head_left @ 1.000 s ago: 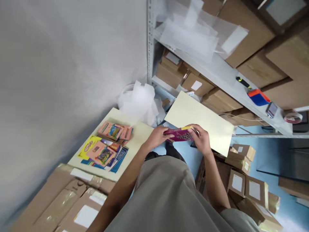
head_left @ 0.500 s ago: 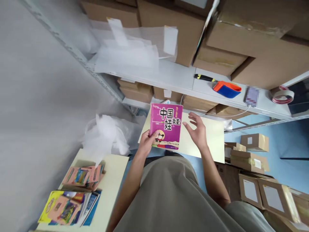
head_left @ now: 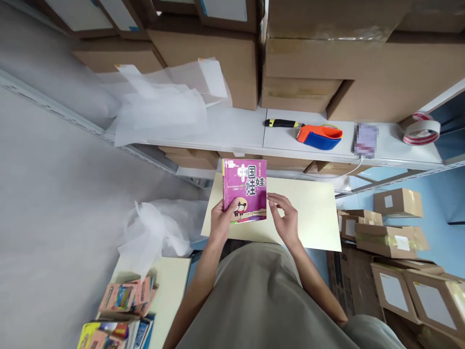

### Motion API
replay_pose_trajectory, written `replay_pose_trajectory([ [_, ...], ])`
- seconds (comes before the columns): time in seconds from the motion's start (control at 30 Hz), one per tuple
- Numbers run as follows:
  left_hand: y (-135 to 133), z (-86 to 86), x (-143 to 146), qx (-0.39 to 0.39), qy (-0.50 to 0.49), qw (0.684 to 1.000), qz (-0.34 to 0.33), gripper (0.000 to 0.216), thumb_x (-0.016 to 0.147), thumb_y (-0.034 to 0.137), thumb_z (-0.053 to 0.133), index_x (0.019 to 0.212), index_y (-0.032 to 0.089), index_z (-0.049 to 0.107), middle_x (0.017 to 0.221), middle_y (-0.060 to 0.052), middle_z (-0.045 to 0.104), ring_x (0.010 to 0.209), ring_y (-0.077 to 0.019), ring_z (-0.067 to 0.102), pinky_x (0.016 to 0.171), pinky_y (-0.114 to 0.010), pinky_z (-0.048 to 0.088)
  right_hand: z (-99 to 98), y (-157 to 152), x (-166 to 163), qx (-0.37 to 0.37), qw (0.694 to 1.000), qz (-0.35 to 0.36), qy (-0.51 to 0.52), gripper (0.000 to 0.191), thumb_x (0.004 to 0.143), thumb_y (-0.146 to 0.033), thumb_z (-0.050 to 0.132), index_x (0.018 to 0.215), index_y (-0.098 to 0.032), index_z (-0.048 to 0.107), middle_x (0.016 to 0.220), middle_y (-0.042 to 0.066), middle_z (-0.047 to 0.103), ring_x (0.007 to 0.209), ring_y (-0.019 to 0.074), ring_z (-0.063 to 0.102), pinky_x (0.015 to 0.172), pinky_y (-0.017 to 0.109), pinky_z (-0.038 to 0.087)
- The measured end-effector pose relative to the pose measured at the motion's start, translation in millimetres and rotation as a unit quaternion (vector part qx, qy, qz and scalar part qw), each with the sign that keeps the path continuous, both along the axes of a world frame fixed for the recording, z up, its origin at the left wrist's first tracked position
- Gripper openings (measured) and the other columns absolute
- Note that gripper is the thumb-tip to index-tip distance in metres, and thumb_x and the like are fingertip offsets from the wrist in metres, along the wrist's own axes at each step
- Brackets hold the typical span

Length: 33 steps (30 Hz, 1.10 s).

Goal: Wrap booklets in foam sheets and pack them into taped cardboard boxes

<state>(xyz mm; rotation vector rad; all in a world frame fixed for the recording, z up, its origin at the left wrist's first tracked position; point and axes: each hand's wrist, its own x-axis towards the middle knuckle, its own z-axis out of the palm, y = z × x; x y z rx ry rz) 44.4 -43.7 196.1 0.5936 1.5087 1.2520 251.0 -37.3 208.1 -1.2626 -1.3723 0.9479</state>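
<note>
My left hand (head_left: 222, 220) grips the lower left corner of a magenta book (head_left: 247, 186) with large Chinese characters and a cartoon child on its cover. The book is held face up over a pale yellow table top (head_left: 312, 218). My right hand (head_left: 285, 220) hovers just right of the book's lower edge, fingers apart and slightly curled, holding nothing. It is close to the book's right edge, and I cannot tell whether a fingertip touches it.
A white shelf (head_left: 240, 131) ahead carries a tape dispenser (head_left: 319, 135), a tape roll (head_left: 421, 131), white foam sheets (head_left: 160, 104) and cardboard boxes (head_left: 327, 53). Crumpled foam wrap (head_left: 160, 228) lies at the left. Colourful booklets (head_left: 119, 310) sit on a lower table. More boxes (head_left: 399, 242) stand at the right.
The book went from edge-on in both hands to face up in my left hand alone. My right hand let go, then drew back near it. The view swung up toward the shelf.
</note>
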Motion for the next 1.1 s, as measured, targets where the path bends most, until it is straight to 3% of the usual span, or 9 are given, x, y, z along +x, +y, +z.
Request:
replay_pose_trajectory([
  [0.17,-9.0,6.7,34.8,0.046,0.096,0.993,-0.044,0.055,0.091,0.068,0.079,0.118,0.021,0.085,0.111,-0.008,0.086,0.107,-0.0321,0.081,0.095,-0.044,0.068,-7.0,1.4,-18.2,-0.085,0.993,0.072,0.050,0.056,0.101,-0.057,0.074,0.149,-0.027,0.070,0.152,0.012,0.071,0.133,0.0326,0.073,0.099,0.045,0.071],
  [0.3,-28.1,-0.3,59.0,0.108,0.201,0.970,-0.085,0.047,0.103,0.055,0.066,0.137,0.026,0.081,0.129,-0.008,0.083,0.121,-0.0334,0.079,0.107,-0.047,0.064,-5.7,-1.5,-29.4,-0.111,0.991,0.056,0.056,0.075,0.094,-0.060,0.081,0.158,-0.026,0.059,0.149,0.013,0.073,0.135,0.0338,0.072,0.093,0.042,0.072],
  [0.47,-40.4,-19.1,64.0,0.188,0.315,0.915,-0.167,0.054,0.102,0.039,0.069,0.155,0.028,0.069,0.150,-0.010,0.073,0.145,-0.0319,0.066,0.126,-0.047,0.052,-11.1,5.6,-24.9,-0.140,0.990,0.001,0.016,0.045,0.100,-0.060,0.068,0.121,-0.021,0.071,0.100,0.008,0.083,0.081,0.0245,0.077,0.069,0.034,0.064],
  [0.53,-37.4,-24.8,56.9,0.206,0.323,0.902,-0.201,0.061,0.102,0.041,0.071,0.160,0.025,0.063,0.161,-0.012,0.066,0.152,-0.0313,0.060,0.130,-0.047,0.048,-15.9,13.2,-17.5,-0.135,0.990,0.006,0.027,0.042,0.100,-0.061,0.064,0.111,-0.020,0.071,0.094,0.006,0.081,0.075,0.0226,0.072,0.068,0.034,0.061],
  [0.6,-30.2,-28.6,44.2,0.188,0.304,0.914,-0.191,0.069,0.102,0.047,0.073,0.164,0.023,0.057,0.168,-0.015,0.058,0.157,-0.0321,0.055,0.132,-0.048,0.046,-18.8,20.8,-8.1,-0.131,0.988,0.038,0.074,0.044,0.098,-0.063,0.067,0.111,-0.021,0.071,0.099,0.007,0.082,0.081,0.0241,0.073,0.072,0.036,0.062],
  [0.7,-17.5,-29.3,16.8,0.105,0.210,0.966,-0.108,0.086,0.094,0.063,0.082,0.165,0.023,0.055,0.173,-0.017,0.051,0.158,-0.0361,0.052,0.128,-0.049,0.050,-17.7,27.1,6.9,-0.147,0.968,0.116,0.169,0.047,0.095,-0.065,0.075,0.117,-0.024,0.074,0.113,0.007,0.083,0.097,0.0280,0.076,0.080,0.039,0.065],
  [0.77,-12.1,-24.7,-2.7,0.059,0.090,0.991,-0.081,0.090,0.086,0.071,0.086,0.158,0.022,0.062,0.165,-0.018,0.060,0.150,-0.0387,0.061,0.117,-0.047,0.059,-15.0,27.4,15.5,-0.167,0.947,0.169,0.215,0.047,0.093,-0.064,0.080,0.121,-0.027,0.075,0.120,0.006,0.082,0.106,0.0295,0.077,0.085,0.039,0.067],
  [0.9,-13.2,-5.1,-28.9,0.007,-0.075,0.992,-0.099,0.084,0.065,0.075,0.098,0.122,0.016,0.081,0.121,-0.017,0.084,0.113,-0.0384,0.081,0.091,-0.045,0.070,-12.2,23.7,23.1,-0.200,0.910,0.253,0.259,0.050,0.092,-0.061,0.084,0.130,-0.029,0.076,0.125,0.005,0.082,0.115,0.0304,0.078,0.092,0.041,0.067],
  [1.1,-20.2,20.1,-31.3,0.002,-0.071,0.993,-0.100,0.067,0.062,0.065,0.103,0.104,0.015,0.086,0.096,-0.012,0.086,0.090,-0.0328,0.083,0.081,-0.043,0.070,-12.9,19.8,18.2,-0.214,0.897,0.279,0.268,0.061,0.093,-0.064,0.083,0.141,-0.029,0.072,0.128,0.006,0.082,0.118,0.0308,0.079,0.094,0.042,0.068],
])
